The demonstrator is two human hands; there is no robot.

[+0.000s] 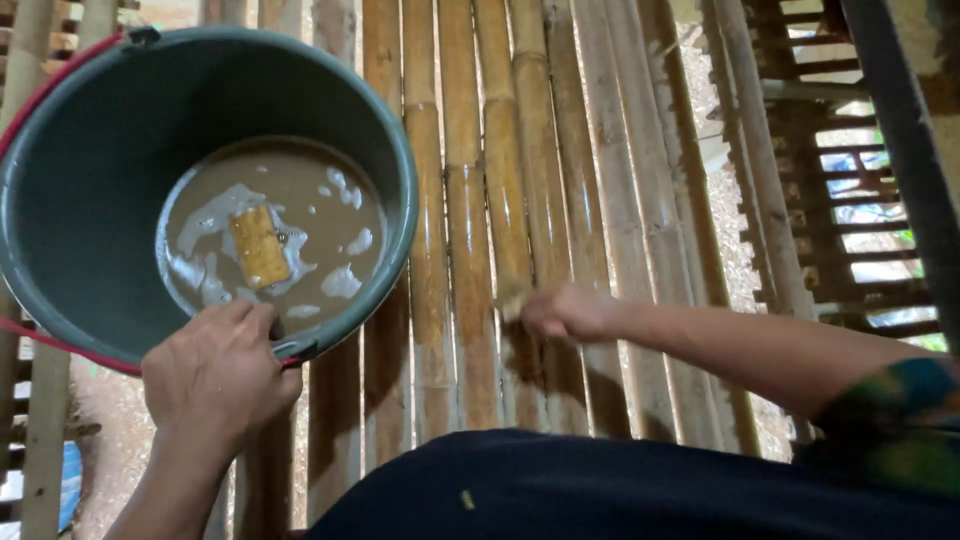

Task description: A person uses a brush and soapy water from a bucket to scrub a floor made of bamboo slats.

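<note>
My left hand (pixel 218 375) grips the near rim of a dark green bucket (pixel 110 110) that stands on a bamboo-pole floor (pixel 470 200). The bucket holds muddy brown water with white foam, and a yellow sponge (pixel 259 246) floats in it. My right hand (pixel 568 313) is closed and pressed low on the bamboo poles to the right of the bucket. A small pale thing (pixel 512 300) shows at its fingertips; the motion blur hides what it is.
The bucket has a red handle (pixel 50 85) along its left side. Gaps between the poles show sandy ground below. More bamboo slats (pixel 800 150) and a dark post (pixel 905 130) stand at the right. My dark-clothed lap (pixel 600 495) fills the bottom edge.
</note>
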